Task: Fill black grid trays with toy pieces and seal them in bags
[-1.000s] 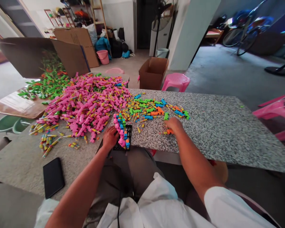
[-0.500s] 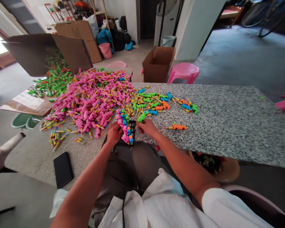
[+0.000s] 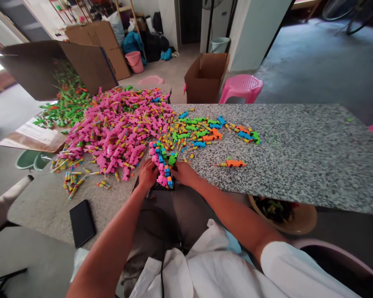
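Black phone (image 3: 82, 223) lies on the bench (image 3: 46, 211), 8 o'clock from the tray (image 3: 159, 187). Left hand (image 3: 148, 173) at tray's 9, fingers bent by the edge; can't tell if it grips. Right hand (image 3: 183, 173) at 3, fingertips closed on a green toy (image 3: 173, 159), beside upright pink toys (image 3: 162, 180). Step looks like placing the green one; seating unclear. Next move likely needs a straight fit, neighbours undisturbed. Farther: orange toy (image 3: 235, 163) at 3, mixed toys (image 3: 202, 134) at 1, pink heap (image 3: 121, 124) at 11.
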Demonstrator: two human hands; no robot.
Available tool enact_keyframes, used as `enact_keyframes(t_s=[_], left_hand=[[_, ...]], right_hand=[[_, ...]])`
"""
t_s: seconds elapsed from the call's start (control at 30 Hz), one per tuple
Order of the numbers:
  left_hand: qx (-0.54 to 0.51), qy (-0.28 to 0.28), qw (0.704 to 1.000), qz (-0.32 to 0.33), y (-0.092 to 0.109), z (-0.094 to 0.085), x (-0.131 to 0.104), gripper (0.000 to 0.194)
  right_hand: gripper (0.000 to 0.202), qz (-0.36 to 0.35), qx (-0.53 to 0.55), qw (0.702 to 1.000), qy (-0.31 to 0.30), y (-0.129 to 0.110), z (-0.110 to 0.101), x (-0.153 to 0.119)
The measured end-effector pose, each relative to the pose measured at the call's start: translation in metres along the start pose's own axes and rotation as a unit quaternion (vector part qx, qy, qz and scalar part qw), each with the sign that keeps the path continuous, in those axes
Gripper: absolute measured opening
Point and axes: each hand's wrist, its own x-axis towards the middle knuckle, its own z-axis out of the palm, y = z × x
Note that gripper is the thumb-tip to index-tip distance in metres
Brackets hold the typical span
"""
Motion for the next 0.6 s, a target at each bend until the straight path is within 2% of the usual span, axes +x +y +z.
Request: enact_keyframes(t_s=[0.13,0.33,0.6], left_hand=[[0.006,-0.007,1.0,-0.015,0.001,-0.001,0.0,0.025],[-0.001,-0.016,1.0,-0.02,0.003,-0.002,0.001,0.027],[-0.001,0.0,1.0,-0.004,0.002,-0.002,0.002,0.026]], right_hand=[[0.021,0.0,-0.08,0.997,-0.004,-0.008,0.003,-0.001],[0.024,0.016,-0.096,0.995,-0.001,-0.015,0.009,-0.004],[0.019,0.038,-0.105,0.993,0.034,-0.01,0.023,-0.008]])
